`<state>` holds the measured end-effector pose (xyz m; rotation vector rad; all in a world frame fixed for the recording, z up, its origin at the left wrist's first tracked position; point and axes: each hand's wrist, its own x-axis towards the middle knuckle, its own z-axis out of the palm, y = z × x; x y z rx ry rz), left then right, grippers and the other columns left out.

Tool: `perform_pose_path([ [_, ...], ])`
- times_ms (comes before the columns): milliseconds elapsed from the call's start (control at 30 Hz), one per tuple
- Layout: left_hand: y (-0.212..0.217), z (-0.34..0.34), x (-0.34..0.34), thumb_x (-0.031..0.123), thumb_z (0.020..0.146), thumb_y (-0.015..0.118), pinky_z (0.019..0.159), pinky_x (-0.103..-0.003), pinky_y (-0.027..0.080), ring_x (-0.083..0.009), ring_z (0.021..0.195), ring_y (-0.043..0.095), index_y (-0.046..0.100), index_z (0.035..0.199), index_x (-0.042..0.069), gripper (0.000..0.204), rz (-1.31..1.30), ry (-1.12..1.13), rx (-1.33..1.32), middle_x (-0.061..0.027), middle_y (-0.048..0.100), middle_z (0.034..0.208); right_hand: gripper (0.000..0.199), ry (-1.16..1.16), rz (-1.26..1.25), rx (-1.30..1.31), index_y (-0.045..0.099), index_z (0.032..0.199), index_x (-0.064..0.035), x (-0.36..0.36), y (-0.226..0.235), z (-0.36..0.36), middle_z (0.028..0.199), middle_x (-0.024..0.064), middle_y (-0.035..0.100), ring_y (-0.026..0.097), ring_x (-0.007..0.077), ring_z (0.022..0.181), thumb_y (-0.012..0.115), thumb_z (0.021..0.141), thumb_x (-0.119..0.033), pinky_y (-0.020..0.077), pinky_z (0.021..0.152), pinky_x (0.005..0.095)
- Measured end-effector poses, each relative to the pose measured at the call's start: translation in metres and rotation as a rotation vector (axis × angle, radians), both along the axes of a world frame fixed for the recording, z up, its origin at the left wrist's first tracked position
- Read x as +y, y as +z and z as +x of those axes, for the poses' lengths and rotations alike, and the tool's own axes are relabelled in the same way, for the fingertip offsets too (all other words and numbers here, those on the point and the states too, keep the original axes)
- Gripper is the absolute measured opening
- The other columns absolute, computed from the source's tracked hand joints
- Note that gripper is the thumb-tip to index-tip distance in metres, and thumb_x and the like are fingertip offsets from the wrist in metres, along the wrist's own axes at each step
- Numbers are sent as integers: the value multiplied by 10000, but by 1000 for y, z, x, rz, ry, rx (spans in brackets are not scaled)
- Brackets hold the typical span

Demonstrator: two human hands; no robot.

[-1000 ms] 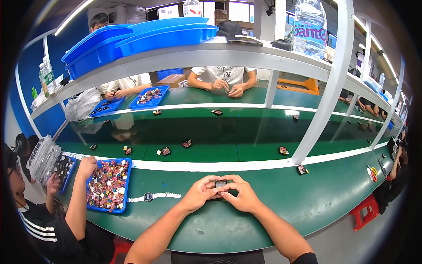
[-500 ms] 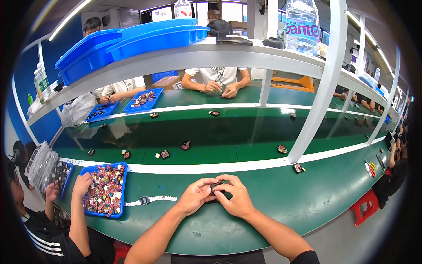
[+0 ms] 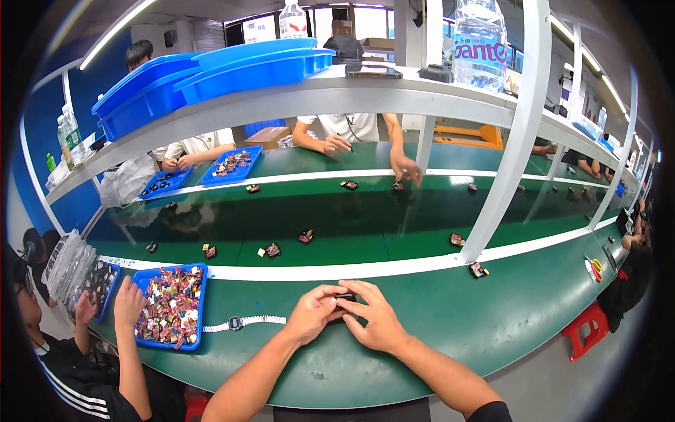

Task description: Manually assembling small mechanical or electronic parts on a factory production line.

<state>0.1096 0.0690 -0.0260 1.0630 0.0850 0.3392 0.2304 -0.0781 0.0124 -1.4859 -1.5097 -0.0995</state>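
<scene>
Black and small, the part (image 3: 344, 300) sat pinched between the fingertips of the left hand (image 3: 313, 315) and the right hand (image 3: 374, 318), just above the green worktop (image 3: 450, 330). Keeping both wrists low and close would likely have steadied so small a piece.

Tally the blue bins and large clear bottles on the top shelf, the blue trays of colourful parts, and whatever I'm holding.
Blue bins: 2
Large clear bottles: 2
Blue trays of colourful parts: 2
Small dark part, pinched between left hand and right hand: 1
Total: 7
</scene>
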Motion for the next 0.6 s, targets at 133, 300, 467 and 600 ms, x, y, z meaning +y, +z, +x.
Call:
perform_pose_path([
  [133, -3, -3, 6, 104, 995, 537, 1022, -407, 491, -240, 1179, 586, 546, 1261, 20, 279, -53, -42, -83, -152, 577, 1290, 276, -6, 40, -18, 724, 1016, -81, 3, 1, -1, 1278, 107, 591, 546, 306, 1173, 741, 744, -38, 483, 954, 393],
  [300, -5, -2, 4, 85, 976, 564, 1002, -424, 506, -254, 1174, 595, 589, 1209, 54, 236, -82, -53, -105, -161, 590, 1287, 238, -36, 129, 16, 727, 951, -76, 6, -9, -1, 1184, 101, 628, 593, 276, 1065, 745, 723, -10, 520, 880, 366],
  [467, -2, 0, -1, 84, 974, 568, 1013, -426, 498, -247, 1187, 583, 588, 1214, 51, 243, -100, -55, -86, -147, 587, 1286, 232, -31, 152, 32, 725, 942, -67, 5, -10, 2, 1146, 105, 637, 601, 268, 1038, 734, 720, 2, 529, 858, 353],
  [600, -4, 6, -6, 90, 974, 573, 1013, -426, 498, -243, 1180, 584, 584, 1219, 47, 249, -104, -41, -50, -139, 591, 1276, 232, -26, 131, 61, 724, 939, -58, 3, -15, 8, 1124, 106, 640, 605, 271, 1026, 732, 717, 6, 531, 856, 350],
])
